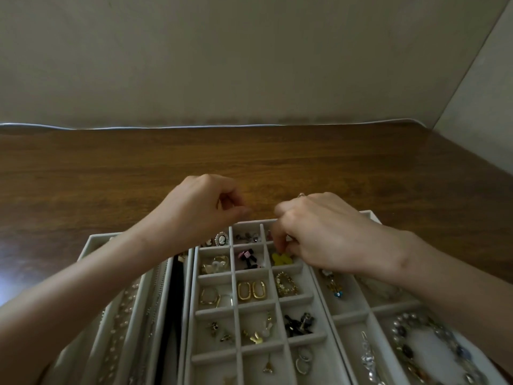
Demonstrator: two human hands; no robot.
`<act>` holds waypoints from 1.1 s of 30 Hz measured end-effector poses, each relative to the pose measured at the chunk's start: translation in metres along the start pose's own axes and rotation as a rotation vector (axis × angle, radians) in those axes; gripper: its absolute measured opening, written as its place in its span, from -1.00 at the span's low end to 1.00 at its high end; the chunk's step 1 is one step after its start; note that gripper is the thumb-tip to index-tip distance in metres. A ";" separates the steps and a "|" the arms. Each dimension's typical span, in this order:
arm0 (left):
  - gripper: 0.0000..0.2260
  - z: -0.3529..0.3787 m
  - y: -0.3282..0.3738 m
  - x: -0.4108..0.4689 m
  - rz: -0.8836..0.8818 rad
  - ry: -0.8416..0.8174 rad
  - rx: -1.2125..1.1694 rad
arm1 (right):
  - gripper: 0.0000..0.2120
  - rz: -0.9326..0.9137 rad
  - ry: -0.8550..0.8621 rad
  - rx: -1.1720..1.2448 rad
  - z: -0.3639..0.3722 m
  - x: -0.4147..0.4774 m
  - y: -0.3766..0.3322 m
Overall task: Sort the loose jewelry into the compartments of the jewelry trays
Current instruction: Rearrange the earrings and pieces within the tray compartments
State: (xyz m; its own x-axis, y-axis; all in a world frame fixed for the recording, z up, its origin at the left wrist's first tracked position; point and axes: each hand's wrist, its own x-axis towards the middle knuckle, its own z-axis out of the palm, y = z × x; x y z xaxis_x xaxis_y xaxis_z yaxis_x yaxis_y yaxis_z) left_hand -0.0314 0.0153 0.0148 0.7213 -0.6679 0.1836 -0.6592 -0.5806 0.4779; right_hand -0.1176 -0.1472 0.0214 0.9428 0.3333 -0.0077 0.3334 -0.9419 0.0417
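We see a brown wood-grain tabletop running back to a pale wall. Three grey velvet-lined jewelry trays sit side by side at the near edge. The left tray has long channels holding chains and a black strap. The middle tray is a grid of small compartments. The right tray has larger compartments; a beaded bracelet lies in its near right compartment.

The left hand hovers over the far left corner of the middle tray, fingers curled with thumb and forefinger tips close together; we cannot tell whether they hold anything. The right hand reaches into the far right part of the grid, fingers bunched and pointing down, tips just above or touching a yellow piece in the right-column compartment; a firm grip cannot be confirmed.

Sorted items in the grid include two gold oval hoops in the centre column, a gold chain bracelet to their right, a pink-and-black piece beside the yellow piece, and a cameo brooch under the left wrist.
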 end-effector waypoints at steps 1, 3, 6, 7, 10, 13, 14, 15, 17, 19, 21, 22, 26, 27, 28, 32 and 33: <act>-0.95 0.001 -0.002 -0.001 0.003 0.010 -0.013 | -0.85 0.002 -0.002 0.003 -0.001 -0.001 0.000; -0.96 0.003 -0.004 -0.001 0.014 0.030 -0.032 | -0.87 0.023 -0.014 0.041 -0.004 -0.002 0.004; -0.96 0.002 -0.006 -0.002 0.027 0.066 -0.056 | -0.90 0.063 -0.016 0.100 -0.008 -0.003 0.009; -0.96 0.001 -0.007 -0.002 0.034 0.077 -0.068 | -0.89 0.065 -0.015 0.096 -0.007 -0.003 0.008; -0.96 -0.002 -0.008 -0.002 0.037 0.086 -0.080 | -0.84 0.053 -0.009 0.052 -0.001 -0.002 0.002; -0.94 -0.005 -0.007 -0.003 0.040 0.040 -0.082 | -0.84 0.058 -0.004 0.053 0.002 -0.002 0.000; -0.93 -0.007 -0.007 -0.003 0.048 0.011 -0.075 | -0.84 0.061 -0.001 0.063 0.004 -0.002 0.001; -0.93 -0.008 -0.006 -0.003 0.056 -0.032 -0.062 | -0.85 0.065 0.005 0.078 0.005 -0.002 0.001; -0.90 -0.010 -0.005 -0.004 0.080 -0.136 -0.010 | -0.85 0.072 0.018 0.111 0.008 -0.002 0.002; -0.88 -0.008 -0.004 -0.005 0.099 -0.213 0.071 | -0.86 0.079 0.039 0.153 0.008 -0.002 0.004; -0.86 -0.006 -0.002 -0.006 0.099 -0.243 0.139 | -0.90 0.088 0.096 0.225 0.006 0.000 0.004; -0.85 -0.005 -0.002 -0.006 0.092 -0.243 0.153 | -0.92 0.085 0.127 0.262 0.005 0.001 0.003; -0.87 -0.012 -0.006 -0.004 0.050 -0.137 0.140 | -0.90 0.010 0.123 0.280 0.009 0.011 -0.009; -0.90 -0.013 -0.008 -0.003 0.041 -0.103 0.127 | -0.88 -0.015 0.119 0.261 0.010 0.013 -0.012; -0.92 -0.014 -0.010 -0.002 0.033 -0.078 0.114 | -0.87 -0.036 0.121 0.241 0.011 0.015 -0.013; -0.93 -0.014 -0.012 -0.002 0.026 -0.072 0.078 | -0.87 -0.051 0.128 0.173 0.014 0.018 -0.013; -0.92 -0.013 -0.013 -0.002 0.029 -0.079 0.067 | -0.89 -0.053 0.126 0.169 0.014 0.018 -0.013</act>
State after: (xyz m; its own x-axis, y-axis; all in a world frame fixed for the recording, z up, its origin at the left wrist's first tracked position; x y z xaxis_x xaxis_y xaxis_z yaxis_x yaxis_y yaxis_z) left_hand -0.0219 0.0303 0.0200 0.6846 -0.7179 0.1264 -0.6940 -0.5890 0.4140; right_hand -0.1047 -0.1293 0.0064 0.9190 0.3755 0.1204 0.3892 -0.9128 -0.1237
